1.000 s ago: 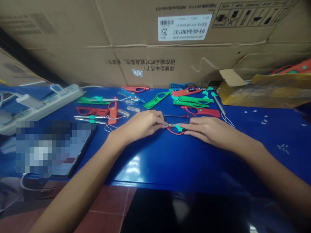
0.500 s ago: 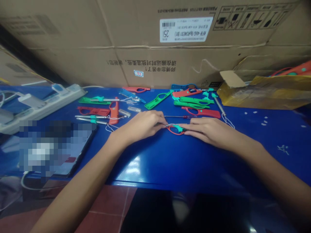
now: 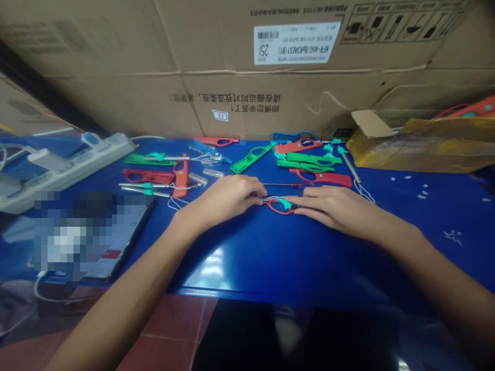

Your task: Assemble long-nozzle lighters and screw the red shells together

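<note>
Both hands meet at a red lighter casing with a teal trigger piece in its loop, low over the blue table. My left hand has its fingers closed on the casing's left end. My right hand grips the right end between thumb and fingers. Just beyond them lies a screwdriver with a thin shaft. The casing's ends are hidden by the fingers.
Green and red casings and metal tubes lie along the back. A power strip and tablet are left. A taped box stands back right, before a large carton.
</note>
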`<state>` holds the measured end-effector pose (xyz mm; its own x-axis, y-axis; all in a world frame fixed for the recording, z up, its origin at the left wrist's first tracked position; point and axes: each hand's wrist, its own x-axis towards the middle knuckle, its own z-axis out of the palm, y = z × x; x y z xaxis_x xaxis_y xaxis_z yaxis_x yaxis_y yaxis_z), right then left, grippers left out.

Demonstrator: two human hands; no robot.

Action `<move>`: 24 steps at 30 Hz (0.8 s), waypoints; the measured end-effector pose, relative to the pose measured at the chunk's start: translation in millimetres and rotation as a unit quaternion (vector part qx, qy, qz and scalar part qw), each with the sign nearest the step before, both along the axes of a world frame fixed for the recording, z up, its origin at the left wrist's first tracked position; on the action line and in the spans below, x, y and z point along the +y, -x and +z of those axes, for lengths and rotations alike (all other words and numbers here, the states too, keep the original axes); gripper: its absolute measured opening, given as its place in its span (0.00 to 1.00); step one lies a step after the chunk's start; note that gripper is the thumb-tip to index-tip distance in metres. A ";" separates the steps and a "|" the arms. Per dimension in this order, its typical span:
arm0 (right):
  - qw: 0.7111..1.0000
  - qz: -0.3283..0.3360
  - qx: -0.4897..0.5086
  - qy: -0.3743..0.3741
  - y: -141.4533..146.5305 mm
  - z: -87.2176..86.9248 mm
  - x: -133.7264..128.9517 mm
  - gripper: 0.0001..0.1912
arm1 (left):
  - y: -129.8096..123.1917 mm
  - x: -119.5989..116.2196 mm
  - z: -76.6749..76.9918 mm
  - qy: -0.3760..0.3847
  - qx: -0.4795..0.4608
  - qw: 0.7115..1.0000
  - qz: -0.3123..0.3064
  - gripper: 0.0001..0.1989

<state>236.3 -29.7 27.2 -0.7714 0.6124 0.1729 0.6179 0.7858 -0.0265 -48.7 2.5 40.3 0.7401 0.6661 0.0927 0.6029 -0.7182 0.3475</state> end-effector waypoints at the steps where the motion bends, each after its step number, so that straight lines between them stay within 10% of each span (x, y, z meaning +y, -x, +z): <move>1: 1.000 0.000 -0.002 -0.003 0.0 0.0 -0.1 0.21 | 0.2 0.0 -0.2 0.001 -0.004 1.000 0.002 0.07; 24: 0.996 -0.044 0.046 0.056 3.8 5.7 -5.0 0.18 | -3.4 -2.3 -2.3 0.081 -0.042 0.996 0.019 0.14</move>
<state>232.5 -34.7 32.9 -0.6984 0.6961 0.1662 0.6749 0.7179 -0.1710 -45.3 0.3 38.0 0.7082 0.7047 0.0419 0.5929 -0.6260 0.5065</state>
